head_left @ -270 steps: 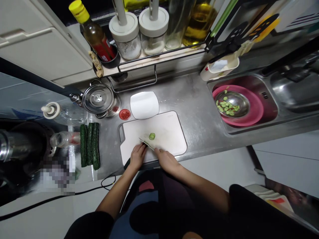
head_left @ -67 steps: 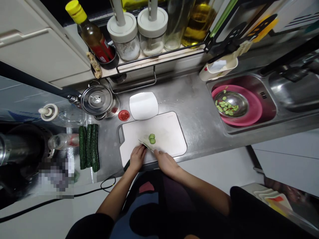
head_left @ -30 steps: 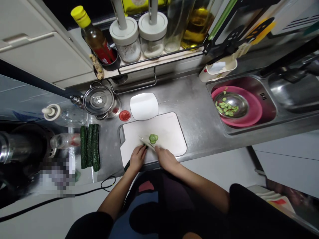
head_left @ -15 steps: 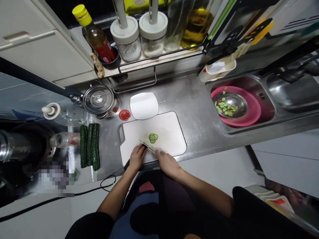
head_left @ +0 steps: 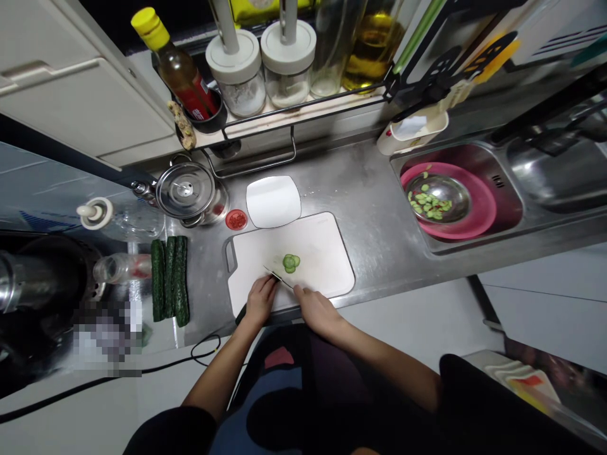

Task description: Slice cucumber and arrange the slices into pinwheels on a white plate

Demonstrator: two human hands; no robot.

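On the white cutting board [head_left: 327, 253] lies a small pile of cucumber slices [head_left: 291, 263]. My right hand [head_left: 317, 309] is closed around the handle end of a knife [head_left: 283, 280], whose thin blade points up and left across the board. My left hand [head_left: 260, 300] is closed over a cucumber [head_left: 241, 314]; a dark green end shows by the wrist, and most of it is hidden under the fingers. The blade lies right beside my left fingertips. Beyond the board sits a white plate [head_left: 274, 202].
Several whole cucumbers [head_left: 169, 278] lie to the left, below a lidded steel pot [head_left: 186, 191]. A small red dish [head_left: 236, 220] stands near the plate. At right, the sink holds a pink basin [head_left: 484, 202] and a steel bowl of slices [head_left: 458, 196]. A jar shelf [head_left: 303, 114] runs behind.
The view has shifted very slightly. Both hands, the knife and the slices keep nearly the same places on the board.
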